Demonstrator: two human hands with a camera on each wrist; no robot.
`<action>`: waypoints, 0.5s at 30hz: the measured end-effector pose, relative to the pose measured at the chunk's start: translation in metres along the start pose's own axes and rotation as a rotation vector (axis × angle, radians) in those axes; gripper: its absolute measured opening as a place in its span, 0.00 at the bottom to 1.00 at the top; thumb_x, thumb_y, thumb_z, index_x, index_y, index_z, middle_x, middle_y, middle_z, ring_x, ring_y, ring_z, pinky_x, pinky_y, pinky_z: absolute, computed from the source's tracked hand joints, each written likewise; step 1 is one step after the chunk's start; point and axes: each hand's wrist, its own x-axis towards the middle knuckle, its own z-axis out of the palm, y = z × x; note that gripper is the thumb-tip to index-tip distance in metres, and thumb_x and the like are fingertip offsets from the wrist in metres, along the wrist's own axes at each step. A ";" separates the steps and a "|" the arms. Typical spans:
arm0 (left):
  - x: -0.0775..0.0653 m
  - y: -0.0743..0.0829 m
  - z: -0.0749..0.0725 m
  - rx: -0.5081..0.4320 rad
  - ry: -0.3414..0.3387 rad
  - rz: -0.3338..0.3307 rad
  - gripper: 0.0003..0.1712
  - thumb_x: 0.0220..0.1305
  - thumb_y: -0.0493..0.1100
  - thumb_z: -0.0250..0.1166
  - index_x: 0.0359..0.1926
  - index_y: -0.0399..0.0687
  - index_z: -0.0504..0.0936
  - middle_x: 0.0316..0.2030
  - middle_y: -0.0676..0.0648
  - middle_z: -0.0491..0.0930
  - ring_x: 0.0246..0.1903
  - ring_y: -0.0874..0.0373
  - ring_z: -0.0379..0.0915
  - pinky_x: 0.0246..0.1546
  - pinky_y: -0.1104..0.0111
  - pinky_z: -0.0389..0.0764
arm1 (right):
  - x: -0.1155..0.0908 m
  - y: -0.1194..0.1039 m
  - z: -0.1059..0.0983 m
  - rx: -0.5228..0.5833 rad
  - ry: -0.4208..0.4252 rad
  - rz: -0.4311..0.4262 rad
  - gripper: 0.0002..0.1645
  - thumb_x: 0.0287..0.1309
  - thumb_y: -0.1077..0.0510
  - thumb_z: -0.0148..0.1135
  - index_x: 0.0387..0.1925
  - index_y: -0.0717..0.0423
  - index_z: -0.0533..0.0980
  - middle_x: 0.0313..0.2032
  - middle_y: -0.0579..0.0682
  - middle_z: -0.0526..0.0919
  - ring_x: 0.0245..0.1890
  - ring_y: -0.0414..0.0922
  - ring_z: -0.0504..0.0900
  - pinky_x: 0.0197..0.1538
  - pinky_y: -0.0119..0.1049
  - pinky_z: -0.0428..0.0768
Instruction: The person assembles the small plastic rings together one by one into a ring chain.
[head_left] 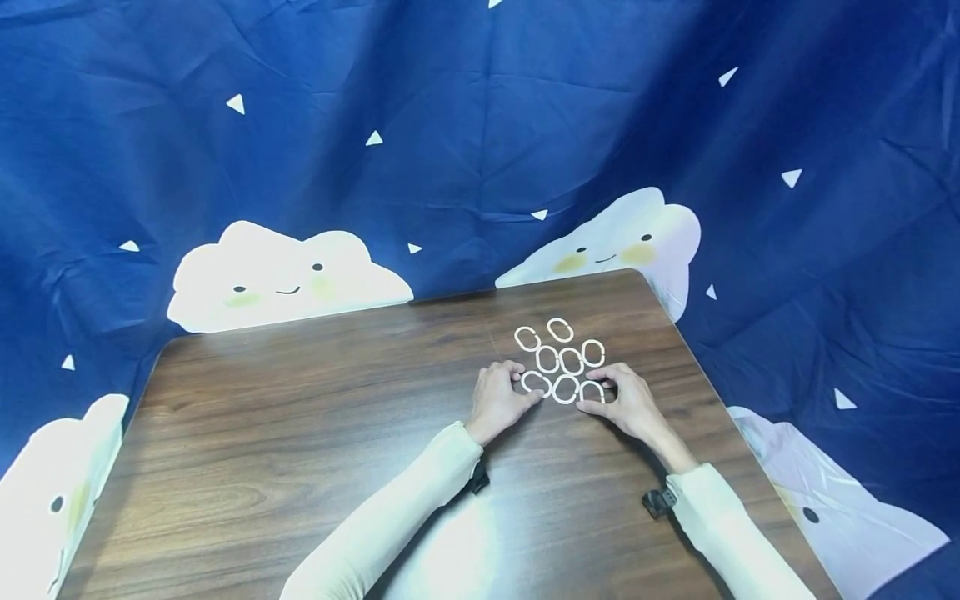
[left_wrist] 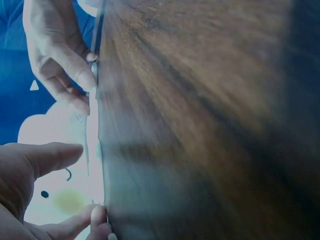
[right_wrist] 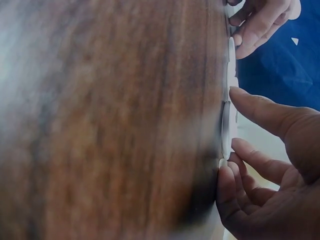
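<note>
Several white oval rings, each like an open plastic link, lie flat in a cluster on the brown wooden table point(head_left: 300, 450). My left hand point(head_left: 498, 398) spans the lower left ring point(head_left: 534, 372), its thumb at one edge and fingertips at the opposite one. Across the cluster, my right hand point(head_left: 626, 402) holds the lower right ring point(head_left: 603, 393) between thumb and fingers, covering part of it. Between these two sits another ring point(head_left: 567, 402). Both wrist views show the rings edge-on as a thin white strip, including this ring point(right_wrist: 226, 132) beside my right fingertips.
The far table edge runs behind the rings, and the right edge lies just beyond my right hand. A blue cloth with white clouds point(head_left: 285, 283) and small triangles hangs behind. Black straps sit at both wrists, one a small black device point(head_left: 660, 502).
</note>
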 end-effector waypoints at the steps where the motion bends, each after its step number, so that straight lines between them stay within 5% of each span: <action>1: 0.000 0.001 0.001 0.009 0.005 -0.004 0.30 0.53 0.56 0.79 0.54 0.47 0.86 0.43 0.48 0.85 0.46 0.51 0.76 0.46 0.62 0.78 | 0.000 0.000 0.000 -0.004 -0.001 0.000 0.30 0.46 0.56 0.85 0.52 0.61 0.84 0.49 0.61 0.84 0.48 0.57 0.83 0.54 0.49 0.79; 15: 0.001 0.007 0.014 0.074 0.055 -0.036 0.33 0.49 0.61 0.82 0.52 0.52 0.84 0.45 0.48 0.83 0.48 0.50 0.74 0.49 0.57 0.76 | 0.001 0.002 0.003 -0.004 0.014 0.001 0.29 0.43 0.57 0.86 0.49 0.61 0.84 0.48 0.60 0.84 0.47 0.56 0.83 0.53 0.47 0.78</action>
